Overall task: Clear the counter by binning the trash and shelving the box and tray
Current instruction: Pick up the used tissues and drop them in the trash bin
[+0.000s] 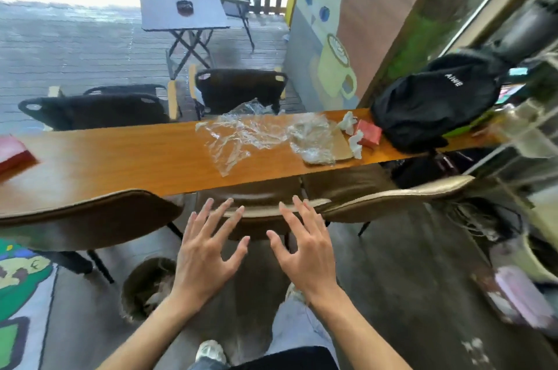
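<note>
Both spread, empty: left hand (208, 252) and right hand (305, 252); a careless grab at plastic wrap (250, 137) could scatter tissues (351, 134) off worktop (136, 155).

A black backpack (434, 101) lies on the right end of the worktop (136, 158). 3 brown chairs (90, 215) stand on the near side – 2 dark ones (241, 88) on the far side. Outside, a grey folding table (181, 8) carries a small dark dish (184, 7). A cat mural (326, 19) covers the wall.
</note>
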